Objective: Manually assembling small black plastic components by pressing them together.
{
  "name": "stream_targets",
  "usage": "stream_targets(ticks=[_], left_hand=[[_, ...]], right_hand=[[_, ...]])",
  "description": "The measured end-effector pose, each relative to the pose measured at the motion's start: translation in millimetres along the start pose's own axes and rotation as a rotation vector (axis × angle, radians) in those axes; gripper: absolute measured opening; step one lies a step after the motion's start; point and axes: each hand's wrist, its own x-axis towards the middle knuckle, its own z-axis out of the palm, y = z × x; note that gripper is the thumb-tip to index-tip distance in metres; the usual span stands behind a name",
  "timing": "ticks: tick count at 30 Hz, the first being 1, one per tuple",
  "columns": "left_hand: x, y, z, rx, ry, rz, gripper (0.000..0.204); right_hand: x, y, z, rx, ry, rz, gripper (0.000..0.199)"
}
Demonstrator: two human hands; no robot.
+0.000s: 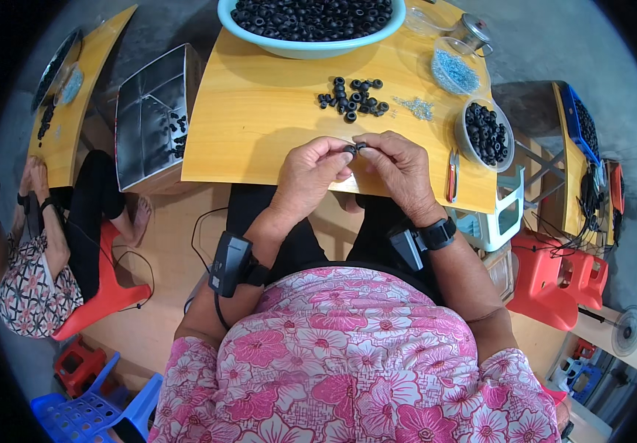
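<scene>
Close to the near edge of the wooden table, my two hands meet fingertip to fingertip. My left hand pinches a small black ring-shaped part between thumb and forefinger. Pressed near it, a second black part sits in the pinch of my right hand; fingertips hide whether the two parts touch. Just beyond lies a loose pile of black ring-shaped parts, beside a scatter of tiny clear-bluish pieces. A slim hand tool with red-and-black handles lies right of my right hand.
A light-blue basin heaped with black parts stands at the back. On the right are a tub of black parts, a clear bowl of bluish pieces and a metal mug. Left stand a lined box and a seated co-worker.
</scene>
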Motion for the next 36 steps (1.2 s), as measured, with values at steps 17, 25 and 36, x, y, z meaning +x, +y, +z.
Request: stream_targets(ticks=[17, 25, 36], left_hand=[[1, -4, 4, 0.031, 0.031, 0.058, 0.018], [0, -3, 6, 0.051, 0.047, 0.056, 0.016], [-1, -3, 6, 0.087, 0.061, 0.042, 0.015]], right_hand=[[4, -5, -6, -0.273, -0.067, -0.194, 0.027], [-1, -3, 1, -0.288, -0.025, -0.184, 0.023], [-7, 0, 7, -0.337, -0.007, -0.196, 0.024]])
